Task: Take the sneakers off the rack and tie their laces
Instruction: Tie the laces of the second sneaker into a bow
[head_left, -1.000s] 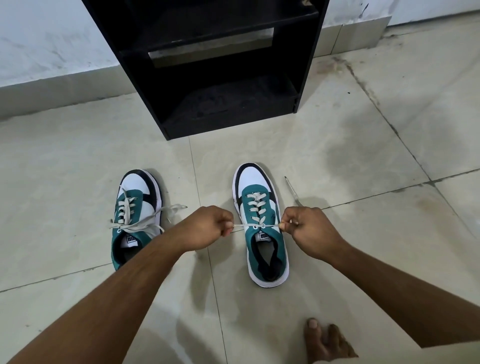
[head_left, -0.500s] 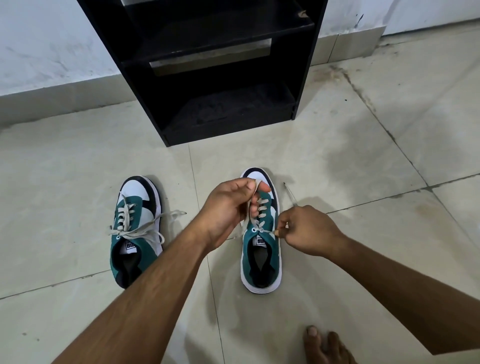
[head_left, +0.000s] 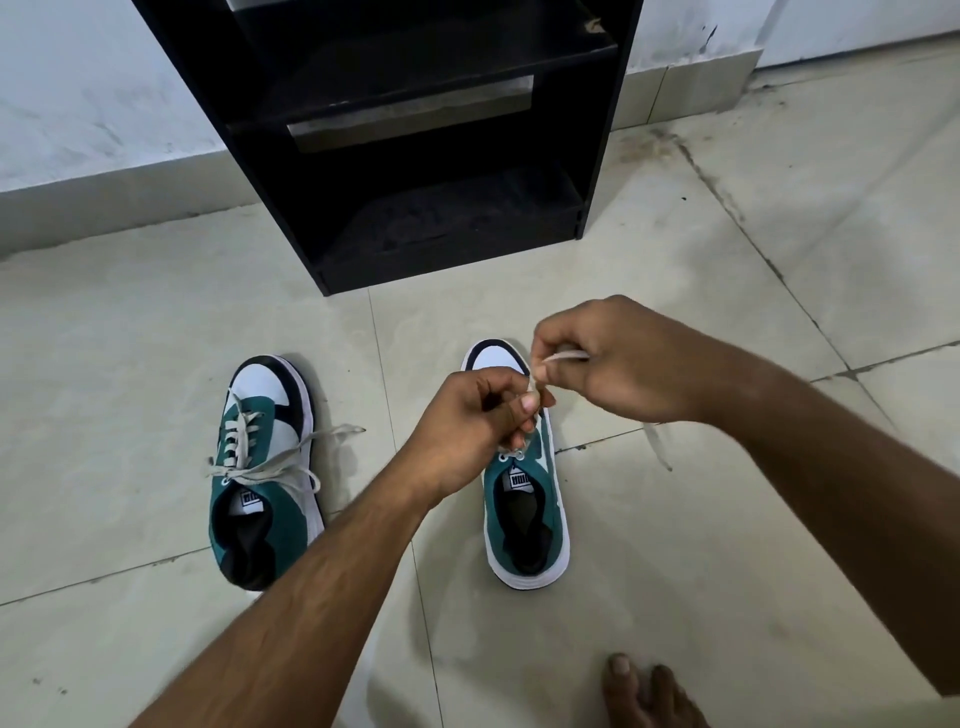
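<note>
Two teal, white and black sneakers stand on the tiled floor in front of the rack. The left sneaker (head_left: 262, 467) has its white laces knotted across the tongue, ends trailing right. Over the right sneaker (head_left: 524, 514) both hands meet. My left hand (head_left: 467, 415) pinches a lace just above the top eyelets. My right hand (head_left: 608, 364) holds the other lace (head_left: 563, 356), looped between thumb and fingers above the toe. The hands hide the sneaker's lacing. A lace end (head_left: 658, 447) lies on the floor under my right forearm.
The black shoe rack (head_left: 415, 140) stands against the white wall, its visible shelves bare. A bare foot (head_left: 649, 693) rests on the floor at the bottom right. Pale tiles with dark grout lines surround the sneakers.
The hands went from pulling the right sneaker's laces apart sideways to meeting above it. My right hand rose up and forward with a lace; my left hand closed above the eyelets.
</note>
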